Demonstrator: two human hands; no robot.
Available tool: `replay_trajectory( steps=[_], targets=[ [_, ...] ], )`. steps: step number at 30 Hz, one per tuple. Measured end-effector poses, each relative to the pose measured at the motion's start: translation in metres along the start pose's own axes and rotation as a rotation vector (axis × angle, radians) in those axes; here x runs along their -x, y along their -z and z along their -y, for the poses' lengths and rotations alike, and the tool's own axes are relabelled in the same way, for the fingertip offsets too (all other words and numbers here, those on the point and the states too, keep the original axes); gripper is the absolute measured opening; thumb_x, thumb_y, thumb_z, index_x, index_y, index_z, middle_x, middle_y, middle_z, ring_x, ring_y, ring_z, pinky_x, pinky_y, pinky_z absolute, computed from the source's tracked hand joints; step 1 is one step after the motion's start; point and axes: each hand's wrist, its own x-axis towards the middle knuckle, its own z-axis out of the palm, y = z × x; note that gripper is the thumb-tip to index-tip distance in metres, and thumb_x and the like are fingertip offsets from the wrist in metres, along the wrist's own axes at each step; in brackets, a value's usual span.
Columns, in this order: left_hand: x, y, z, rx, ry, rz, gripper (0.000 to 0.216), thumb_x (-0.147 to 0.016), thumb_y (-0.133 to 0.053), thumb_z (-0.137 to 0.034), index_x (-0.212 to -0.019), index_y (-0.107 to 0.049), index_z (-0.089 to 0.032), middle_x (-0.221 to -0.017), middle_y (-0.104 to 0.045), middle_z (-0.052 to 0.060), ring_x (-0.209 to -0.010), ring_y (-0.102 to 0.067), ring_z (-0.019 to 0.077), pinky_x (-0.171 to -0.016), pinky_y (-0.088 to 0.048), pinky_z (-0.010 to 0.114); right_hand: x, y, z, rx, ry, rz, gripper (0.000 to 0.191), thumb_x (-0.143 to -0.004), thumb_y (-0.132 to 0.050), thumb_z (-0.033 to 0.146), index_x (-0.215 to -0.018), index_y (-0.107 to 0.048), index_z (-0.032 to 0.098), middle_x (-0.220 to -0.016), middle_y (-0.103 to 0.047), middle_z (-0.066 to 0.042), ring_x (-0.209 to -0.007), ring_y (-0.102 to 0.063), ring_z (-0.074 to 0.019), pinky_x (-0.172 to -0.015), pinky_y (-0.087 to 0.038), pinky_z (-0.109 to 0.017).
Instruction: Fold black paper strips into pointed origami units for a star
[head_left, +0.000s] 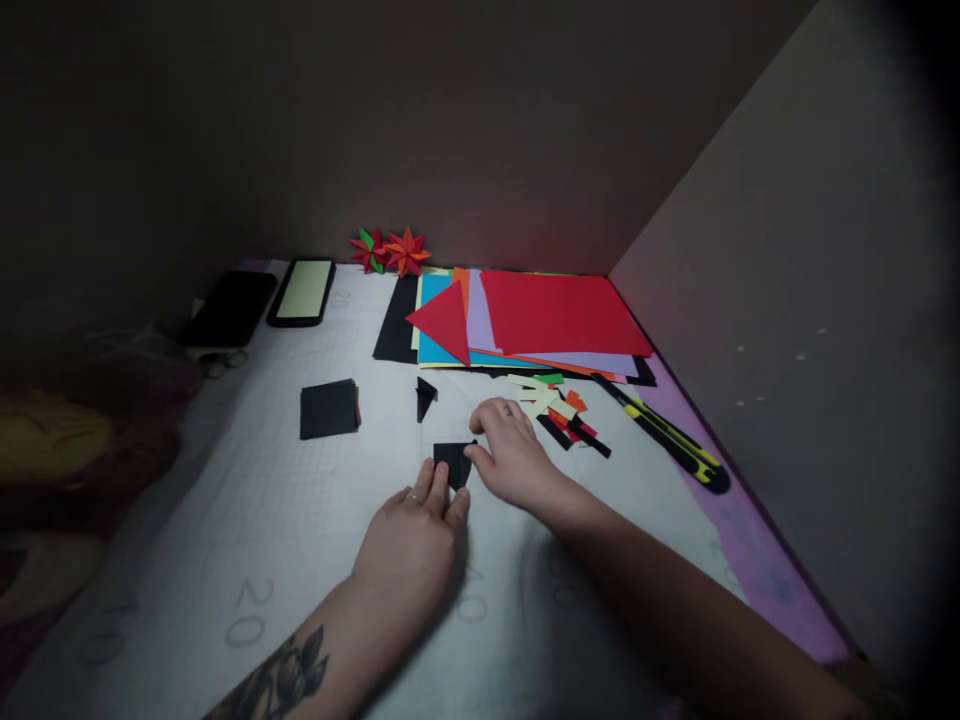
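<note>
A small piece of black paper [453, 458], partly folded, lies on the white sheet in front of me. My left hand [420, 525] rests on its lower left part, fingers stretched out and apart, pressing it flat. At its upper right corner is my right hand [514, 450], with thumb tip on the paper and the other fingers curled; their grip is partly hidden. Just beyond lies a small folded black paper piece [426, 398]. To the left sits a stack of black paper squares [328, 409] with coloured edges showing underneath.
Coloured paper sheets [566, 315] lie at the back, with a red paper triangle [446, 325] on top. Two folded paper stars [406, 252] stand near the wall. Paper strips [551, 402] and a utility knife [675, 440] are at right, a phone [302, 290] and scissors [223, 363] at left.
</note>
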Motion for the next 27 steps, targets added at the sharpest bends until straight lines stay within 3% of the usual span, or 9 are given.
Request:
replay_trajectory(
  steps=[7, 10, 12, 14, 17, 22, 25, 27],
  targets=[
    [0.002, 0.003, -0.002, -0.017, 0.011, -0.003, 0.047, -0.084, -0.040, -0.003, -0.127, -0.056, -0.011, -0.136, -0.047, 0.027, -0.128, -0.043, 0.0382, -0.084, -0.055, 0.045, -0.007, 0.002, -0.013, 0.000, 0.007, -0.181, 0.010, -0.079, -0.050, 0.011, -0.084, -0.053, 0.019, -0.090, -0.056, -0.008, -0.089, -0.048, -0.0255, -0.082, -0.041, -0.041],
    [0.001, 0.002, -0.001, -0.023, 0.023, -0.034, 0.045, -0.084, -0.041, -0.004, -0.125, -0.058, -0.012, -0.136, -0.049, 0.025, -0.128, -0.044, 0.0371, -0.082, -0.056, 0.044, 0.006, 0.010, -0.015, -0.117, 0.280, -0.202, 0.026, -0.077, -0.043, 0.001, -0.087, -0.060, 0.018, -0.092, -0.059, -0.008, -0.093, -0.051, -0.0229, -0.085, -0.042, -0.039],
    [0.001, 0.001, -0.001, -0.023, 0.026, -0.036, 0.045, -0.084, -0.041, -0.004, -0.125, -0.058, -0.013, -0.137, -0.049, 0.024, -0.128, -0.044, 0.0370, -0.082, -0.056, 0.043, 0.020, 0.012, -0.014, -0.137, 0.484, -0.064, 0.031, -0.075, -0.046, 0.000, -0.092, -0.064, 0.019, -0.097, -0.064, -0.007, -0.094, -0.052, -0.0215, -0.085, -0.044, -0.037],
    [0.001, 0.001, -0.001, -0.025, 0.025, -0.031, 0.046, -0.084, -0.041, -0.004, -0.128, -0.056, -0.012, -0.138, -0.047, 0.024, -0.129, -0.043, 0.0372, -0.082, -0.056, 0.044, 0.033, 0.011, -0.012, -0.076, 0.560, 0.010, 0.037, -0.075, -0.048, 0.002, -0.104, -0.064, 0.018, -0.107, -0.066, -0.007, -0.100, -0.052, -0.0227, -0.087, -0.044, -0.039],
    [0.004, -0.001, -0.005, -0.023, 0.032, -0.012, 0.048, -0.084, -0.040, -0.003, -0.130, -0.053, -0.010, -0.139, -0.046, 0.024, -0.130, -0.042, 0.0379, -0.082, -0.055, 0.044, 0.042, 0.005, -0.013, -0.005, 0.528, 0.017, 0.044, -0.074, -0.049, 0.001, -0.111, -0.064, 0.019, -0.113, -0.066, -0.007, -0.104, -0.052, -0.0233, -0.089, -0.043, -0.041],
    [0.002, 0.003, -0.006, 0.020, 0.043, 0.010, 0.050, -0.080, -0.042, 0.000, -0.127, -0.056, -0.009, -0.138, -0.047, 0.024, -0.130, -0.041, 0.0397, -0.081, -0.055, 0.047, 0.031, 0.004, -0.020, 0.072, 0.420, -0.026, 0.045, -0.073, -0.053, 0.002, -0.110, -0.067, 0.023, -0.118, -0.065, -0.007, -0.105, -0.051, -0.0250, -0.089, -0.041, -0.044],
    [0.004, 0.012, 0.005, 0.126, -0.009, -0.075, 0.043, -0.079, -0.044, 0.000, -0.115, -0.065, -0.012, -0.132, -0.056, 0.020, -0.123, -0.051, 0.0358, -0.084, -0.054, 0.048, 0.027, 0.006, -0.022, 0.050, 0.385, -0.020, 0.042, -0.075, -0.053, 0.002, -0.108, -0.069, 0.024, -0.117, -0.065, -0.007, -0.108, -0.050, -0.0244, -0.092, -0.040, -0.043],
    [0.021, 0.009, 0.015, 0.280, -0.085, -0.210, 0.039, -0.081, -0.045, -0.004, -0.106, -0.070, -0.021, -0.126, -0.063, 0.010, -0.113, -0.060, 0.0250, -0.091, -0.052, 0.041, 0.027, 0.006, -0.022, 0.027, 0.372, -0.008, 0.041, -0.077, -0.053, 0.003, -0.109, -0.068, 0.024, -0.118, -0.064, -0.008, -0.111, -0.049, -0.0239, -0.093, -0.040, -0.043]
  ],
)
